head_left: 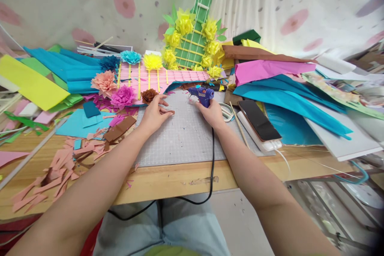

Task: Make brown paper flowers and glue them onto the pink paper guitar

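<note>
My right hand (212, 114) is wrapped round the handle of a blue glue gun (205, 95), whose nozzle points left over the grey cutting mat (180, 144). A black cord runs from its handle down over the table edge. My left hand (156, 114) pinches a small piece of brown paper (172, 112) at the thumb tip, its other fingers partly spread. Just behind that hand sits a brown paper flower (149, 96), at the front edge of a pink guitar-shaped board (144, 82) with yellow strips and white strings. Magenta (123, 97), salmon (104, 83) and yellow paper flowers (153, 62) lie on the board.
A green panel (192, 50) ringed with yellow flowers leans at the back. Salmon paper scraps (60, 168) and a brown paper strip (120, 129) lie left. At right are a phone (259, 120) on a white power strip (255, 136), a thin stick (239, 126) and blue crepe paper (288, 100).
</note>
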Demonstrator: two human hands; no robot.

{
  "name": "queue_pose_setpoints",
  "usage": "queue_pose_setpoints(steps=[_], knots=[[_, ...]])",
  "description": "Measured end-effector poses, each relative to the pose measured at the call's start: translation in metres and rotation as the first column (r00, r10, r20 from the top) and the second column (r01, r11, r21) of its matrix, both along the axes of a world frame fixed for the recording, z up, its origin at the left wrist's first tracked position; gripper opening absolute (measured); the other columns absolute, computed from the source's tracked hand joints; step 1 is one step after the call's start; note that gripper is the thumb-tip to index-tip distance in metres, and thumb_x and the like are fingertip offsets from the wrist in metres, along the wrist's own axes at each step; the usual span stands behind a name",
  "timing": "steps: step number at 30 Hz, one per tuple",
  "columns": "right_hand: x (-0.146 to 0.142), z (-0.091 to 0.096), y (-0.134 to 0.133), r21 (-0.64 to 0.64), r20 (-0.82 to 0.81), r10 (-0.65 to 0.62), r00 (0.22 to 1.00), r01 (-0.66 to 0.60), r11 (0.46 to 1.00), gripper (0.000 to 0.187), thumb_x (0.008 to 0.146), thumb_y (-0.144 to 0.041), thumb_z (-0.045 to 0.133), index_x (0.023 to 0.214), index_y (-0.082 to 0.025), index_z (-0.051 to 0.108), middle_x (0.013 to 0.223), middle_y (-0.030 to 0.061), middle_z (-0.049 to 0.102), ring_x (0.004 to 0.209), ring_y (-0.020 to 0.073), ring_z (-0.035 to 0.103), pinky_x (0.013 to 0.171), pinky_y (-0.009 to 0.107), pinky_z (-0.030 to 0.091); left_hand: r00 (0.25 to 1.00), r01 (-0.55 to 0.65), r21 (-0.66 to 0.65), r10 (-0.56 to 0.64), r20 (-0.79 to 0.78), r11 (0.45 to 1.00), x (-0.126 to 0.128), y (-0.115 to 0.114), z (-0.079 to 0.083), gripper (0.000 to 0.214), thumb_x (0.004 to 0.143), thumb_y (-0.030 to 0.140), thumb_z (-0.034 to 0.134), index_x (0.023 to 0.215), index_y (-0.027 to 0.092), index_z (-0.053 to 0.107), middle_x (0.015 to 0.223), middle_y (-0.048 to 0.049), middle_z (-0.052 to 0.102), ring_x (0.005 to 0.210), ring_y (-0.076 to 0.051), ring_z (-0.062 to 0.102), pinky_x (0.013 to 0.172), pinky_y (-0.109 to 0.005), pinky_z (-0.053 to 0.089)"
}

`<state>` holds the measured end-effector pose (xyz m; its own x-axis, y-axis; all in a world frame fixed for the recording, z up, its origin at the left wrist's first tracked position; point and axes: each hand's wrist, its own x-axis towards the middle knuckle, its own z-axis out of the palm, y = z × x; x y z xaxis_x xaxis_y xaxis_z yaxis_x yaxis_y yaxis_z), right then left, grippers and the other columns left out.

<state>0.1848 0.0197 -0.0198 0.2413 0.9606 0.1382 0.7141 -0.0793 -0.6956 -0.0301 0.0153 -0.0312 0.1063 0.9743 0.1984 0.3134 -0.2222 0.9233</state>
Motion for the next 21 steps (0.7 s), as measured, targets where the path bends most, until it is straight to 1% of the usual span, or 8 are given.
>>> queue_pose_setpoints(steps=[5, 9, 11, 13, 15, 18, 21], knots=[[-0.0003, 0.0003, -0.0003, -0.011, 0.018, 0.015, 1.000, -0.015, 1.000, 0.039, 0.075, -0.048, 0.058, 0.093, -0.014, 0.062, 0.091, 0.0147, 0.069, 0.087, 0.0292, 0.065, 0.076, 0.039, 0.047, 1.000, -0.017, -0.020, 0.017, -0.009, 1.000, 0.0012, -0.0015, 0.0021, 0.057, 0.062, 0.009, 0.073, 0.111, 0.023, 0.047, 0.091, 0.0032, 0.054, 0.061, -0.004, 0.058, 0.065, -0.022, 0.050], [0.0001, -0.0011, 0.0001, -0.006, 0.016, 0.023, 1.000, -0.023, 1.000, 0.040, 0.075, -0.049, 0.058, 0.094, -0.014, 0.062, 0.091, 0.0145, 0.069, 0.087, 0.0286, 0.064, 0.076, 0.038, 0.047, 1.000, -0.009, -0.054, 0.008, -0.019, 0.998, 0.0006, -0.0021, 0.0030, 0.061, 0.060, 0.015, 0.077, 0.113, 0.022, 0.047, 0.094, 0.0008, 0.057, 0.066, -0.008, 0.063, 0.067, -0.025, 0.051], [0.0005, -0.0017, 0.0003, 0.001, 0.011, 0.024, 1.000, -0.024, 1.000, 0.040, 0.075, -0.049, 0.058, 0.094, -0.014, 0.063, 0.090, 0.0136, 0.069, 0.086, 0.0281, 0.064, 0.075, 0.038, 0.047, 1.000, -0.005, -0.050, 0.003, -0.028, 0.999, -0.0001, -0.0017, 0.0024, 0.057, 0.063, 0.017, 0.074, 0.114, 0.021, 0.047, 0.093, 0.0001, 0.058, 0.068, -0.009, 0.064, 0.068, -0.026, 0.051], [0.0007, -0.0015, 0.0001, 0.002, 0.008, 0.020, 1.000, -0.020, 1.000, 0.039, 0.075, -0.049, 0.059, 0.093, -0.015, 0.063, 0.089, 0.0132, 0.069, 0.086, 0.0277, 0.064, 0.075, 0.037, 0.047, 1.000, -0.001, -0.036, 0.000, -0.018, 0.999, -0.0006, -0.0011, 0.0015, 0.049, 0.068, 0.015, 0.068, 0.113, 0.021, 0.047, 0.092, 0.0002, 0.059, 0.069, -0.009, 0.064, 0.068, -0.026, 0.051], [0.0006, -0.0004, -0.0004, -0.003, 0.004, 0.019, 1.000, -0.019, 1.000, 0.038, 0.074, -0.049, 0.059, 0.092, -0.015, 0.063, 0.089, 0.0131, 0.069, 0.086, 0.0277, 0.064, 0.075, 0.037, 0.048, 1.000, -0.008, -0.025, 0.008, -0.001, 1.000, -0.0010, -0.0006, 0.0005, 0.044, 0.070, 0.013, 0.065, 0.110, 0.020, 0.047, 0.088, 0.0009, 0.059, 0.068, -0.009, 0.064, 0.068, -0.025, 0.051], [-0.0001, 0.0010, -0.0011, -0.011, -0.006, 0.024, 1.000, -0.024, 1.000, 0.039, 0.074, -0.049, 0.060, 0.093, -0.015, 0.063, 0.089, 0.0130, 0.069, 0.087, 0.0283, 0.065, 0.075, 0.037, 0.048, 0.999, -0.046, -0.020, 0.046, 0.017, 0.999, -0.0016, -0.0002, -0.0002, 0.045, 0.068, 0.013, 0.067, 0.108, 0.020, 0.047, 0.087, 0.0017, 0.059, 0.064, -0.008, 0.063, 0.067, -0.025, 0.052], [-0.0006, 0.0008, -0.0011, -0.014, -0.013, 0.030, 0.999, -0.030, 0.999, 0.040, 0.074, -0.048, 0.060, 0.096, -0.014, 0.063, 0.092, 0.0138, 0.069, 0.089, 0.0291, 0.065, 0.076, 0.038, 0.047, 0.998, -0.052, -0.030, 0.052, 0.017, 0.998, -0.0019, 0.0000, 0.0004, 0.051, 0.064, 0.015, 0.071, 0.108, 0.020, 0.047, 0.089, 0.0020, 0.058, 0.062, -0.008, 0.062, 0.068, -0.027, 0.053]])
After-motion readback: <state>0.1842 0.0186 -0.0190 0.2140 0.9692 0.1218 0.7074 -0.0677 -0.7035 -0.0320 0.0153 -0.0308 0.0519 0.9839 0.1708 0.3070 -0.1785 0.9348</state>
